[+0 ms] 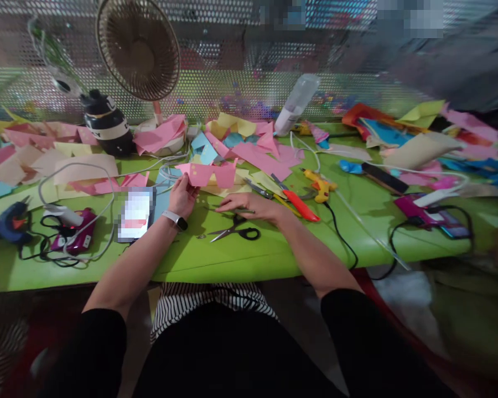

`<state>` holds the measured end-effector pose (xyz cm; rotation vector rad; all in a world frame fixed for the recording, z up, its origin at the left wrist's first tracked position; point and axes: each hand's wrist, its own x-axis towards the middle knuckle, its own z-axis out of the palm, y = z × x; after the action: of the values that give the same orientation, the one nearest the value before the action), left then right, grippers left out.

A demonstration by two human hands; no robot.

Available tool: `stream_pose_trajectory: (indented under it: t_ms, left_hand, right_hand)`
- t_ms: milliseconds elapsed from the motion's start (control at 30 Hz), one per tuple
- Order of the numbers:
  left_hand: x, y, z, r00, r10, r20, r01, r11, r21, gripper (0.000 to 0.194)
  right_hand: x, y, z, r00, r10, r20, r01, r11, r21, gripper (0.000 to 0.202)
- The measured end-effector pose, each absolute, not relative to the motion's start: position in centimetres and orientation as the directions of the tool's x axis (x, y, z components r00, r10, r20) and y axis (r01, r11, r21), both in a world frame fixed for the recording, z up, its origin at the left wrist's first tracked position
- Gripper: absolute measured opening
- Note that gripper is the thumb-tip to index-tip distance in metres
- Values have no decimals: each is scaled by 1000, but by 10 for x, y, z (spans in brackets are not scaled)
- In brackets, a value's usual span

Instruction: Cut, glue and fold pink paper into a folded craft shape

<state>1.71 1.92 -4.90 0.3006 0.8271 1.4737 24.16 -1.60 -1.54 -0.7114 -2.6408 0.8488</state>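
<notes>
My left hand [184, 196], with a watch at the wrist, pinches a pink paper cutout [209, 174] shaped like a pair of glasses by its left part. The cutout is raised a little above the green table [228, 262]. To its right and nearer me, my right hand [247, 204] is closed around a thin, dark, pen-like tool [250, 210], mostly hidden by the fingers. Just below that hand lie black-handled scissors [249, 234], blades pointing left. Right of the hand are a red-orange utility knife [301, 205] and a yellow glue gun [318, 186].
Coloured paper scraps [269, 157] cover the table's back. A phone [136, 214], a purple power strip [74, 232] and a blue glue gun [10, 224] lie left. Behind stand a fan [139, 52], a black jug [107, 124] and a tilted bottle [297, 104]. Cables cross the right side.
</notes>
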Motion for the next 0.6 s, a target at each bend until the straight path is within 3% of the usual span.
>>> stream_pose_trajectory:
  t_ms: [167,300,367,433,500,600]
  left_hand:
    - [15,21,-47,-75,958,-276,-716,141,684,16]
    - [14,22,-45,-61,963,-264,-701,147,698,12]
    - [14,23,-44,-63,960,-273,-698,153,699,13]
    - [14,25,-44,-54,959,-277,-690,164,705,16]
    - [14,27,-44,-40,962,-271,-680,173,713,16]
    - [14,27,-43,-42,964,-264,-678,166,716,16]
  right_hand:
    - [258,-14,-10,-656,748,104,501,535,-680,55]
    - [304,-20,0,-378,916,131,613,354,-707,43]
    - [338,-23,5,-138,976,170,762,214,-611,34]
    - [372,-24,8,164,977,137,898,-90,-431,28]
    - [399,-23,7,447,891,83,878,-419,-230,31]
    - [422,-16,-3,634,773,-21,766,-632,-115,51]
